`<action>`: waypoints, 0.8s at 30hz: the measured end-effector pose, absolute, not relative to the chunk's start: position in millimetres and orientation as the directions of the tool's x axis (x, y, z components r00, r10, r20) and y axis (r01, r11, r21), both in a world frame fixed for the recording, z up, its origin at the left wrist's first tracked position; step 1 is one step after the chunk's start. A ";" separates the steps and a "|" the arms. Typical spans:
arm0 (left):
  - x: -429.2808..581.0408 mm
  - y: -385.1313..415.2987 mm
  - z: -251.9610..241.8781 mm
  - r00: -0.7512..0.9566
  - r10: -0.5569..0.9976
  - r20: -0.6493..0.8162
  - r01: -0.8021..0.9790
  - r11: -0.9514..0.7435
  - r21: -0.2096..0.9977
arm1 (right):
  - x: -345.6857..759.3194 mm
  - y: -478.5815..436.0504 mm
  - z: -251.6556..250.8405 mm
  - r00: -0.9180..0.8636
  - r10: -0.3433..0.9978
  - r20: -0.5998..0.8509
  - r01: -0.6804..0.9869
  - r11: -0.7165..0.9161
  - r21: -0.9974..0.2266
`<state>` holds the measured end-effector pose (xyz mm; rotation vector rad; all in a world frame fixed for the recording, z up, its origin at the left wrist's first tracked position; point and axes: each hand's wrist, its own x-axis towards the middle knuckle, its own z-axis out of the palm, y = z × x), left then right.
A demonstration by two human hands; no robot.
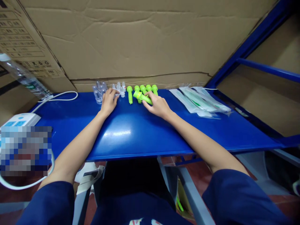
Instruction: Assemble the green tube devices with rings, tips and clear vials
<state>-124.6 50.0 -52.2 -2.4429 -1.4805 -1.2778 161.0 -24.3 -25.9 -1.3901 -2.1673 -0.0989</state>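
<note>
My right hand [158, 104] is closed around a lime green flashlight-shaped piece [140, 96], held tilted with its wide yellow-ringed head pointing left. Behind it stands a row of several similar green pieces [129, 93] along the back of the blue table. My left hand [109, 101] lies by the small clear plastic bottles, fingers bent and thumb apart, with nothing visible in it. One group of clear bottles [98, 96] stands left of this hand. Smaller clear pieces with whitish tops [122, 91] are just beyond its fingertips; whether it touches them I cannot tell.
Flat packets in clear wrapping [199, 100] lie at the table's back right. A white power strip [21, 120] with a cable [63, 96] and a leaning water bottle [28, 78] occupy the left. Cardboard [140, 40] walls the back, and a blue metal frame [269, 72] rises at right.
</note>
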 end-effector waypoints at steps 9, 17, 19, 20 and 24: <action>-109.5 36.1 -41.7 0.309 0.695 0.649 0.663 -0.647 0.378 | 163.5 -16.6 -36.5 -0.311 0.810 0.497 0.854 0.467 -0.228; -112.1 36.3 -45.7 0.431 0.771 0.468 0.653 -0.625 0.428 | 162.3 -15.7 -37.2 -0.293 0.844 0.450 0.875 0.426 -0.230; -113.1 35.6 -44.5 0.454 0.786 0.420 0.670 -0.612 0.420 | 160.7 -17.7 -34.6 -0.285 0.862 0.420 0.883 0.407 -0.234; -113.4 34.9 -43.6 0.466 0.798 0.382 0.682 -0.599 0.420 | 160.1 -18.6 -33.5 -0.281 0.870 0.405 0.888 0.396 -0.234; -112.8 31.2 -39.7 0.490 0.827 0.277 0.713 -0.563 0.419 | 160.3 -19.2 -31.9 -0.291 0.875 0.388 0.889 0.397 -0.229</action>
